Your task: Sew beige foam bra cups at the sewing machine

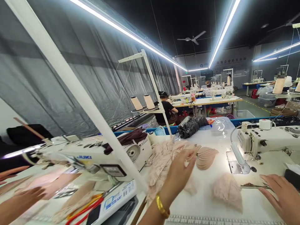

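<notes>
Head view: pink cloth (pixel 227 191) between hands (pixel 180 172) (pixel 280 195).

sewing workshop, rows of sewing machines (pixel 269 140), thread cones (pixel 149 102) on stands (pixel 151 78), strip lights (pixel 223 34)

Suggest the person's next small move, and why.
Probably lift one piece from the fanned pale pieces with the left hand: its fingertips are right beside them, while the right hand is at a slim tool. Whether the left fingers already pinch fabric is unclear.
</notes>
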{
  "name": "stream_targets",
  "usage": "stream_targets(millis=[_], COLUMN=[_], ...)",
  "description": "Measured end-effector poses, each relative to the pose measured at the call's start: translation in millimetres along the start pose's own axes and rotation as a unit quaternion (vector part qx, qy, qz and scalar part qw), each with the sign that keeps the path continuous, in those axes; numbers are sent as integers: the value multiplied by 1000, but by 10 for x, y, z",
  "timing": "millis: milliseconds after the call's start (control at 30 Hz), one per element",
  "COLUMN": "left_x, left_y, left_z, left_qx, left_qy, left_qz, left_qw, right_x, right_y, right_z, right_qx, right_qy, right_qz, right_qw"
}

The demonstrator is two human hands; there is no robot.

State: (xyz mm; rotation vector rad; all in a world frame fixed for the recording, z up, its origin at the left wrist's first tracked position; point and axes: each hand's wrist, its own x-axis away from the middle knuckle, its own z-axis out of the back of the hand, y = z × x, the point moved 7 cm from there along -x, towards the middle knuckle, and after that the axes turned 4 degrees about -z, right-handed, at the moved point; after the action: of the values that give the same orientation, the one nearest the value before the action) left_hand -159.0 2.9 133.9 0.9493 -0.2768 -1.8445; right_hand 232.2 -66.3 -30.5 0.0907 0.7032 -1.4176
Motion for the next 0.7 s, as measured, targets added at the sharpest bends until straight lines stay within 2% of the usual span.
stream_targets(millis=[33,100,167,233,300,367,467,533,633,700], left_x=[27,100,129,122,109,133,246,360,547,629], left_y=[16,57,132,210,283,340,398,434,511,533], left_z=[-300,-898,-1352,-1594,-1609,-1486,-1251,-1167,-1184,-1221], left_qx=[13,22,37,64,105,155,230,325,465,498], left_qy=[-73,-175,-216,-227,-212,-197,-182,-180,-203,-209], left_qz=[17,56,67,65,58,60,85,120,162,168], left_qw=[997,983,973,970,970,966,952,921,846,824], right_x=[-19,-46,-95,-149,-188,-217,-251,-258,-245,-227], right_y=[-95,-353,-590,-730,-782,-789,-827,-904,-1050,-1114], right_z=[-88,-298,-430,-526,-584,-562,-367,-202,2,39], right_qx=[-63,-169,-241,-288,-320,-348,-393,-443,-513,-532], right_qy=[-53,-153,-162,-149,-152,-159,-146,-133,-100,-82], right_qz=[-20,-72,-106,-119,-121,-122,-129,-145,-169,-182], right_qw=[996,971,951,939,927,916,899,875,836,823])
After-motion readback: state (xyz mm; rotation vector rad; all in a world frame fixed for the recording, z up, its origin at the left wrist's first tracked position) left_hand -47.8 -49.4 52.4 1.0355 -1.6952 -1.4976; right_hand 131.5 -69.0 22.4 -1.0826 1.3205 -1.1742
